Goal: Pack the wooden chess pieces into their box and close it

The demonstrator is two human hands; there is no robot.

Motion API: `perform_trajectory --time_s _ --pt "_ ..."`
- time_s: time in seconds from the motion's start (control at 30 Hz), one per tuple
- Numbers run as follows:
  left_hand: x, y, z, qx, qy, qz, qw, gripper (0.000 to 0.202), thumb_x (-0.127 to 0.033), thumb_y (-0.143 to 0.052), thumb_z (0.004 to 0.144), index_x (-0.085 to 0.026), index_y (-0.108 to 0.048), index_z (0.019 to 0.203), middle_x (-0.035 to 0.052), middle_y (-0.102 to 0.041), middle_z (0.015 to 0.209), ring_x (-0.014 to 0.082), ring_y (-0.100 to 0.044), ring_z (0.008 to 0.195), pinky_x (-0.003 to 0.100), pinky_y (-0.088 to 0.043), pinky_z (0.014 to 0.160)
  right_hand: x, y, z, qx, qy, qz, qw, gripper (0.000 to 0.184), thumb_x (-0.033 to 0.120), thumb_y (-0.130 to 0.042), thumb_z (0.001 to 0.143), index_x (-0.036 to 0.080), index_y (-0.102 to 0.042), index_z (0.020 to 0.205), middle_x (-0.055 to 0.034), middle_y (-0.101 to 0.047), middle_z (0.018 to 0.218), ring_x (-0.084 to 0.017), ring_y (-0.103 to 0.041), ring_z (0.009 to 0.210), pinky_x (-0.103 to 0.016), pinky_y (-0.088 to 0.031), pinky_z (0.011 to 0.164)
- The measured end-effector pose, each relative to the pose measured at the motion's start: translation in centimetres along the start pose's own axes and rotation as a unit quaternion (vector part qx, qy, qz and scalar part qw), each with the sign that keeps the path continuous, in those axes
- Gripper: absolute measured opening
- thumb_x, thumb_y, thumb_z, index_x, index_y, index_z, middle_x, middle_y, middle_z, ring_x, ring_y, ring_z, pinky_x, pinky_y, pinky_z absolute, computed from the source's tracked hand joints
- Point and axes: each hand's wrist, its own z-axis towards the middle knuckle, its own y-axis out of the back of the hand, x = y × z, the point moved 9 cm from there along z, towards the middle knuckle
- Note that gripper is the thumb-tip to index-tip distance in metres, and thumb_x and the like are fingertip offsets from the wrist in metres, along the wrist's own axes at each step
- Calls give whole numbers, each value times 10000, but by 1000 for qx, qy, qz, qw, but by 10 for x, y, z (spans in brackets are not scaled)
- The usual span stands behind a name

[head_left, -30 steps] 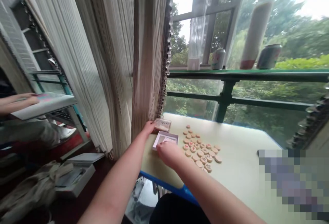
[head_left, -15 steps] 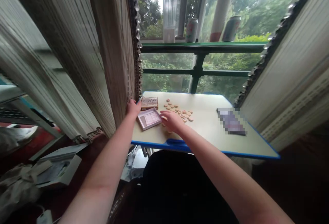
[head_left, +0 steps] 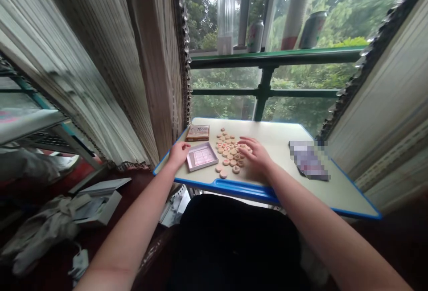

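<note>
A small cream table (head_left: pixel 284 135) with a blue edge stands at a window. Several round wooden game pieces (head_left: pixel 229 148) with red and dark marks lie scattered on it. My right hand (head_left: pixel 256 155) lies flat on their right side, fingers stretched out over the pieces. My left hand (head_left: pixel 179 153) rests at the left edge of a shallow pale open box (head_left: pixel 202 156), fingers curled against its rim. Behind that box lies a brown printed box lid (head_left: pixel 198 133).
A blurred dark flat object (head_left: pixel 308 160) lies on the table's right half. Curtains (head_left: pixel 133 59) hang close on the left and right. Two cans (head_left: pixel 256 35) and stacked cups stand on the green window rail. Boxes and papers (head_left: pixel 96 199) litter the floor at left.
My right hand moved from the box's right edge across to the right side of the pieces and flattened out. My left hand slid down beside the open box. The view shifted slightly.
</note>
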Motion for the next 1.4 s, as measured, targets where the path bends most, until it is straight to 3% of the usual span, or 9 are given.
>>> perform_trajectory --time_s 0.1,0.2,0.3,0.43,0.6,0.8,0.97,1.13,1.4 --pt "-2 -1 13 5 5 -25 1000 139 -182 -591 687 -144 -706 755 70 -699 749 202 -630 721 302 -477 693 59 -29 -16 131 155 -9 979 608 554 -602 765 190 -571 1251 -130 -487 1391 -297 -378 1322 -499 -306 1076" --pt "-4 -2 21 8 7 -51 999 120 -195 -623 661 -147 -711 728 66 -714 761 200 -640 729 293 -483 697 89 -52 -27 201 206 -45 957 547 518 -577 802 215 -561 1258 -104 -459 1419 -295 -342 1344 -483 -263 1101" --pt "-2 -1 26 -9 5 -63 998 159 -237 -632 665 -142 -713 764 70 -719 802 193 -641 759 287 -487 726 83 -62 -22 212 166 -73 960 413 459 -558 830 195 -623 1142 -108 -529 1343 -309 -340 1337 -482 -299 1078" --pt "6 2 26 -45 18 -56 997 185 -263 -606 678 -131 -697 769 73 -703 762 193 -621 728 288 -477 687 66 -62 -10 178 126 -105 970 266 380 -528 861 180 -671 962 -123 -541 1318 -313 -320 1335 -498 -297 1070" --pt "7 2 24 -60 21 -45 997 168 -234 -560 666 -144 -683 737 61 -687 725 194 -609 708 292 -467 684 50 -62 -5 155 74 -136 976 295 321 -511 874 175 -634 1099 -137 -464 1393 -309 -324 1318 -504 -284 1065" --pt "4 1 22 -63 9 -26 998 164 -237 -548 645 -158 -680 702 57 -682 708 201 -609 708 302 -465 713 55 -64 -8 166 125 -113 971 276 297 -465 900 210 -648 1088 -87 -604 1212 -256 -451 1193 -447 -356 1014" --pt "6 -1 24 -50 6 -16 999 165 -240 -549 643 -159 -680 701 54 -684 702 195 -611 688 299 -470 694 56 -64 -2 159 140 -95 973 215 272 -543 842 182 -663 996 -111 -587 1216 -253 -468 1171 -428 -378 1000" --pt "6 0 26 -55 10 -27 998 168 -258 -570 647 -150 -684 705 69 -688 714 207 -612 701 311 -467 698 58 -64 -1 159 152 -79 972 199 254 -504 858 183 -670 941 -104 -614 1163 -242 -482 1153 -416 -389 988" --pt "5 4 23 -58 10 -82 995 289 -385 -611 675 -127 -701 768 81 -709 759 199 -618 712 287 -468 669 55 -58 -1 136 135 -42 981 172 213 -553 766 183 -679 879 -105 -633 1114 -241 -516 1082 -411 -401 966"
